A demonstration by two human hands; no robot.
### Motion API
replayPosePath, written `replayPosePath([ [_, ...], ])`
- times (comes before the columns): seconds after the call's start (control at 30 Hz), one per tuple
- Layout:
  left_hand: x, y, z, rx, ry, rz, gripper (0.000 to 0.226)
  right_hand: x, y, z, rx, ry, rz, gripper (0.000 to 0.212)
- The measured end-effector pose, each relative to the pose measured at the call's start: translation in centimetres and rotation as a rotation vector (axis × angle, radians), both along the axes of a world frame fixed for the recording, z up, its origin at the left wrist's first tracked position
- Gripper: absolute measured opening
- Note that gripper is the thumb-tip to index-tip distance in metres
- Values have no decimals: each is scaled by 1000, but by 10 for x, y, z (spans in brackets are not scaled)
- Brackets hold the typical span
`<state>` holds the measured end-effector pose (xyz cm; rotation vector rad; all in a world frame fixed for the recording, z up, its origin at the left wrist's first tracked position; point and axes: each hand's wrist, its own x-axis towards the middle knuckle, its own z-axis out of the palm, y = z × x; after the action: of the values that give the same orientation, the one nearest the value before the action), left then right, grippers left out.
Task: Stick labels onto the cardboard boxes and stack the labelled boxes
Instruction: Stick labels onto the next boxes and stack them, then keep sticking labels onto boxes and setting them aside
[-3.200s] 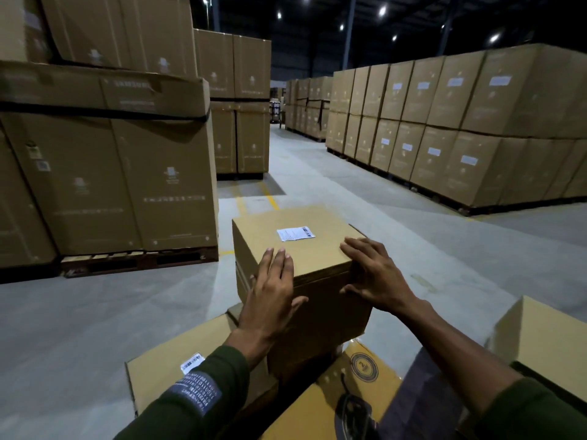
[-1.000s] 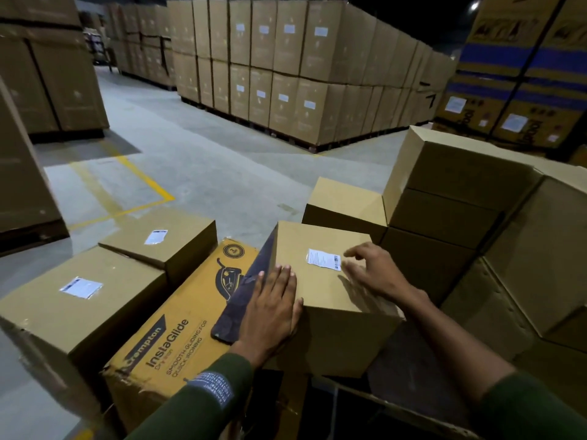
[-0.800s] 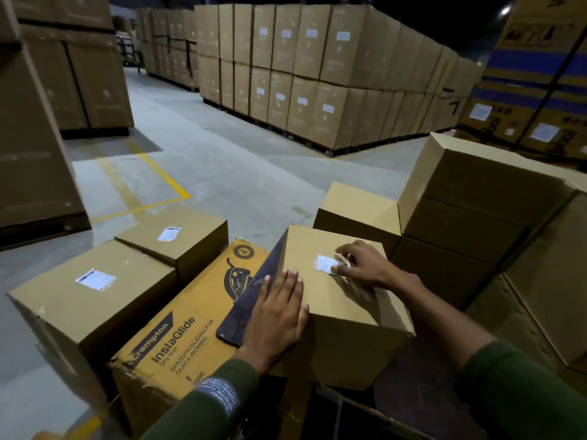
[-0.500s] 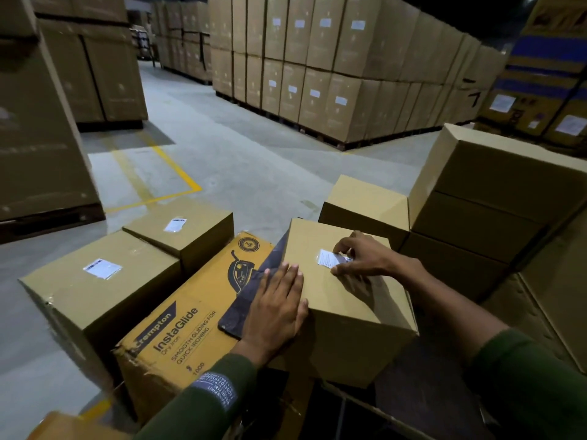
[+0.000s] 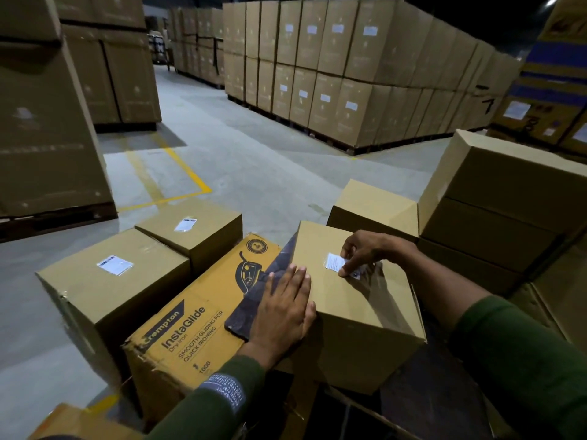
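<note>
A plain cardboard box [image 5: 359,306] sits in front of me, resting partly on a yellow printed carton [image 5: 190,331]. A small white label [image 5: 333,261] lies on its top. My right hand [image 5: 368,249] arches over the label, its fingertips pressing on the label's right end. My left hand [image 5: 286,306] lies flat on the box's left top edge and on a dark sheet [image 5: 254,296] beside it. To the left stand two labelled boxes, a big one [image 5: 104,300] and a smaller one [image 5: 206,236] behind it.
Unlabelled boxes stand to the right: a low one [image 5: 374,204] behind the box and a taller stack [image 5: 508,198]. Pallets of large cartons [image 5: 333,77] line the far side, with more at the left [image 5: 47,128]. Grey floor with yellow lines [image 5: 178,173] lies between.
Over the last second my right hand has slid onto the label and now presses its right end. The left hand has stayed flat on the box edge. Earlier I was at the labelled stack.
</note>
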<state>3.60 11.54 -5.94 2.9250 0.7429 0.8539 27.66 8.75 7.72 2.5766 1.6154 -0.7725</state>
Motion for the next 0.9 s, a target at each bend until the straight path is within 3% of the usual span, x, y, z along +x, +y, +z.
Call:
replayPosePath([
  [0.2, -3, -3, 3, -6, 14, 10, 52, -9, 2, 8, -60, 11, -12, 40],
  [0.4, -3, -3, 4, -46, 17, 4, 53, -12, 1, 9, 18, 16, -65, 59],
  [0.67, -3, -4, 1, 7, -10, 19, 51, -5, -16, 22, 119, 21, 6, 23],
  [0.73, -4, -5, 1, 35, -40, 30, 50, -6, -30, 22, 310, 164, -67, 15],
  [0.83, -5, -7, 0, 59, -79, 52, 50, -18, -52, 5, 648, 527, -288, 26],
  [0.9, -4, -5, -2, 73, -88, 52, 50, -31, -65, -15, 693, 551, -326, 25],
])
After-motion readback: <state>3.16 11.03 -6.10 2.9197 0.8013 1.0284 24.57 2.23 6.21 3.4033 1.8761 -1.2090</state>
